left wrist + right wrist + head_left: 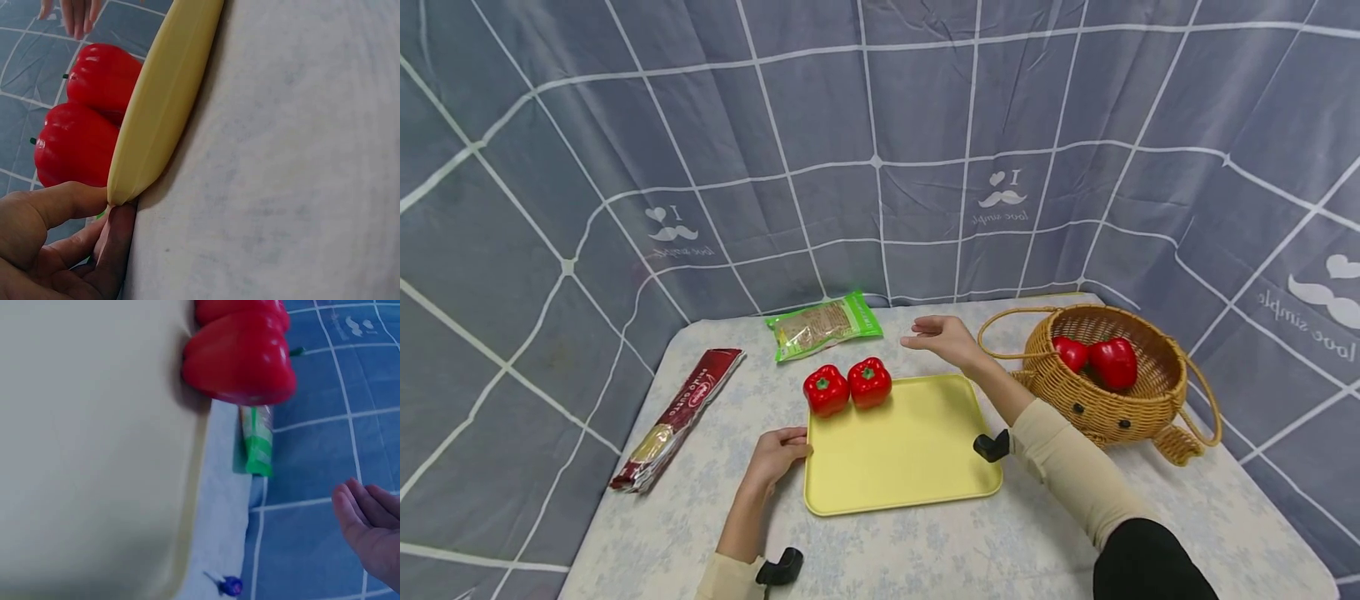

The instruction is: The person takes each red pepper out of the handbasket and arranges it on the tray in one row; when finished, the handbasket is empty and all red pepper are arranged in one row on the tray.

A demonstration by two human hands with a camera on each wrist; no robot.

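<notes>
The left hand (778,457) pinches the left rim of a yellow tray (902,450), thumb on top and fingers beneath, as the left wrist view shows at the tray's edge (165,106). Two red bell peppers (827,391) (870,383) stand side by side in the tray's far left corner, stems up. Above the tray's far edge hovers the right hand (951,340), fingers extended and nothing in its grasp. A wicker basket (1142,417) to its right contains red peppers (1112,363).
Behind the tray lies a green-edged packet (826,327) of brown noodle-like strands. A long dark-red packet (679,417) rests at the left. A small purple ball on a thin stick (231,585) lies beyond the tray. Grey-blue checked cloth (917,200) surrounds the table.
</notes>
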